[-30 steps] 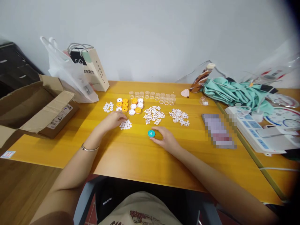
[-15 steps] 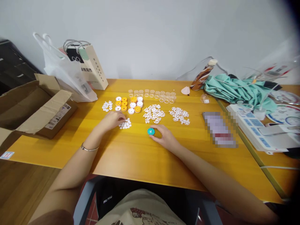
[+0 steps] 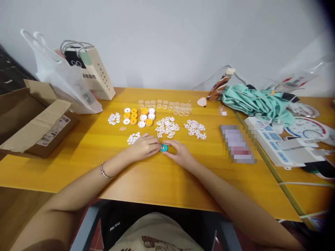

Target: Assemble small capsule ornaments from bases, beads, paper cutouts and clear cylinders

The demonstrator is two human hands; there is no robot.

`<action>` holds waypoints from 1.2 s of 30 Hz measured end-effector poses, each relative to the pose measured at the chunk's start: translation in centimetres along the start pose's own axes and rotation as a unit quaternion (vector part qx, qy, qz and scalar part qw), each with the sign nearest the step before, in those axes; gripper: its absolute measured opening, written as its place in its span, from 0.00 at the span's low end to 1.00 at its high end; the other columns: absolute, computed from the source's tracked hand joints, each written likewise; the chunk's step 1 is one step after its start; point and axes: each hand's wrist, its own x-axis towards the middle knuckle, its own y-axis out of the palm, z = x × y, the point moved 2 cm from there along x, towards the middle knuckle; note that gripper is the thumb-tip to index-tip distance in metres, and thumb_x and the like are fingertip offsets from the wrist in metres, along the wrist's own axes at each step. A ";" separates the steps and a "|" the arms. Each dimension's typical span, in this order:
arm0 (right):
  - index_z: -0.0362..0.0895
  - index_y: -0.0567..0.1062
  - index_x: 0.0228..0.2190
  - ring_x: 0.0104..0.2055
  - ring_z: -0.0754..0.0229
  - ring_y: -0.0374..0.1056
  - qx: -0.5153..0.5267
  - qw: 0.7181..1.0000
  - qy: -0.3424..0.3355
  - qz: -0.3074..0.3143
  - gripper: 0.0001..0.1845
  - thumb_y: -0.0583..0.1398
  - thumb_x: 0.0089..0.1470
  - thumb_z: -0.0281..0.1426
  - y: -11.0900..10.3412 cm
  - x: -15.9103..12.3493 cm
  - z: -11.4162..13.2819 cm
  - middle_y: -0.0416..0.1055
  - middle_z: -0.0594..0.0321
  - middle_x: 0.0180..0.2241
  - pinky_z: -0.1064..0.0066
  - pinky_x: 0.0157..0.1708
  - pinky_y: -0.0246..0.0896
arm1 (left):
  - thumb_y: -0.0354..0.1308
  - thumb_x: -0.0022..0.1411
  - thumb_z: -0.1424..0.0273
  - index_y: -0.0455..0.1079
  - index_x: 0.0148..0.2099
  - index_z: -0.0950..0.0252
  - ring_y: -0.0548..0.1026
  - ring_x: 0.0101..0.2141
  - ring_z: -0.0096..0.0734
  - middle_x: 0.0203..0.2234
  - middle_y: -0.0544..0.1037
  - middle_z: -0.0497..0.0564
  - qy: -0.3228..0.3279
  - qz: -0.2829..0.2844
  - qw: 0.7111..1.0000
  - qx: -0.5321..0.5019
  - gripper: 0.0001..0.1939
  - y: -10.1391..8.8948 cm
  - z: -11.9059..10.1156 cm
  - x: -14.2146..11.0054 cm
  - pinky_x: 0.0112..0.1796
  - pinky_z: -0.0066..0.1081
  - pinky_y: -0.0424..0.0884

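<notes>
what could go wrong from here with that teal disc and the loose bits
The teal disc might slip or tip, since the right hand appears to hold it only by its edge.
The left hand could scatter the small white pieces close beside it.
Either hand might nudge the flat white cut-outs lying just beyond.

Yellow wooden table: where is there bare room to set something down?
Bare: between the right hand and the flat grey phone; between the brown cardboard box and the left hand. Crowded: beyond the hands, with white lacy plastic pieces and clear plastic cups.
</notes>
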 end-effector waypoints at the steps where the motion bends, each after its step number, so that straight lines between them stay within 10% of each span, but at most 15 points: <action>1: 0.47 0.69 0.45 0.45 0.56 0.68 0.004 1.000 0.003 0.001 0.19 0.61 0.49 0.31 0.0 0.0 -0.1 0.72 0.57 0.42 0.60 0.46 0.65 | 0.48 0.65 0.69 0.70 0.38 0.65 0.70 0.32 0.28 0.31 0.76 0.50 0.021 0.003 0.999 0.027 0.10 0.5 0.0 0.1 0.32 0.31 0.58; 9: 0.47 0.69 0.44 0.44 0.57 0.69 0.017 1.000 0.005 0.005 0.19 0.62 0.48 0.31 0.0 0.0 -0.3 0.72 0.58 0.41 0.61 0.45 0.66 | 0.46 0.65 0.73 0.67 0.44 0.66 0.70 0.35 0.29 0.34 0.76 0.51 0.111 0.022 0.989 0.091 0.09 1.2 0.8 -0.6 0.35 0.32 0.58; 36: 0.45 0.70 0.43 0.43 0.56 0.69 -0.006 1.000 -0.001 0.000 0.17 0.62 0.48 0.31 0.0 0.1 0.2 0.73 0.57 0.40 0.61 0.45 0.64 | 0.48 0.64 0.68 0.69 0.45 0.64 0.70 0.37 0.30 0.36 0.75 0.52 0.036 0.057 0.996 -0.062 0.12 1.1 0.5 -0.7 0.37 0.31 0.60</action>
